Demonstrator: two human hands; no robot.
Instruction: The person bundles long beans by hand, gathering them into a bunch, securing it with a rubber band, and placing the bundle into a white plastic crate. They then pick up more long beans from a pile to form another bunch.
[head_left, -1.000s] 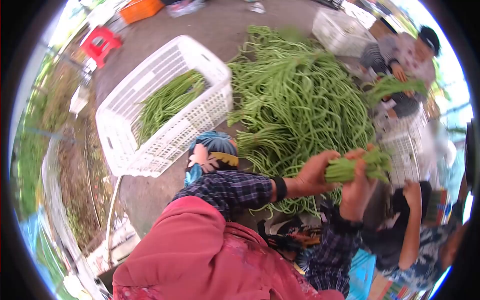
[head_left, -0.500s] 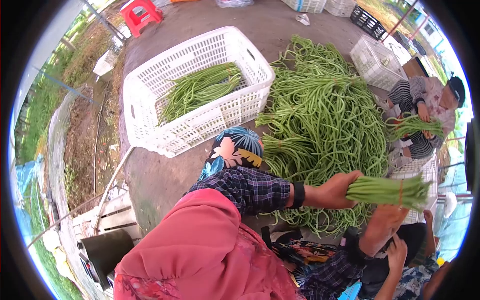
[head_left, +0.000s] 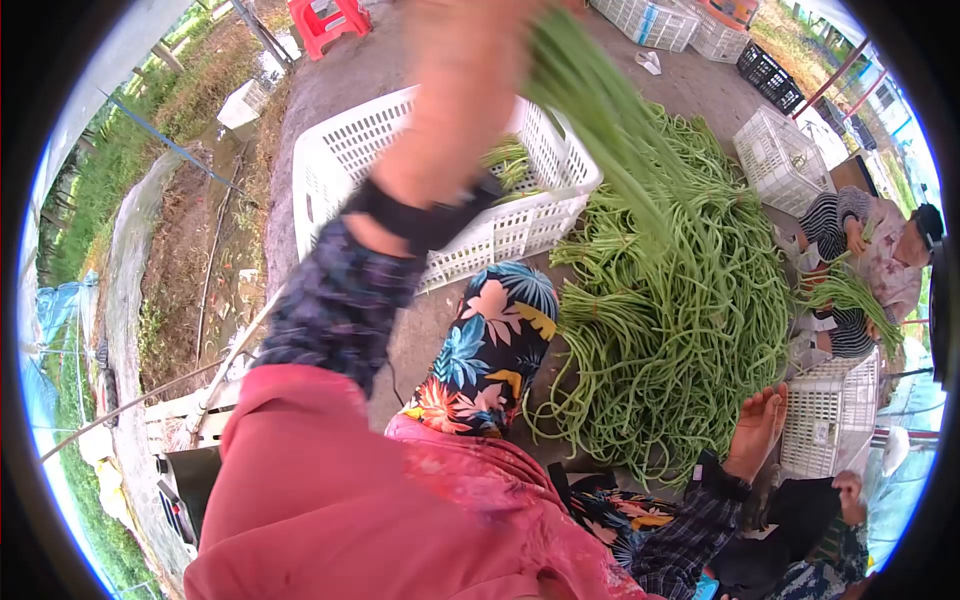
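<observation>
Blurred by motion, my left hand (head_left: 465, 90) is raised at the top centre, closed round a bundle of long green beans (head_left: 600, 120). Behind it stands a white perforated crate (head_left: 500, 235), partly hidden by my forearm, with more beans inside. My right hand (head_left: 757, 430) is empty, its fingers stretched out, beside the lower right edge of a large pile of long beans (head_left: 690, 320). Bunches tied with thin bands lie on the pile's left side.
A co-worker (head_left: 885, 260) sits at the right holding beans. Another person's hand (head_left: 850, 495) shows at the lower right. White crates (head_left: 775, 160) (head_left: 828, 415) stand beyond the pile, with a red stool (head_left: 328, 25) at the top left.
My left hand has swung up and left with the bundle. My right hand has come off the bundle and opened. The view has shifted, and the co-worker's hands and beans have moved.
</observation>
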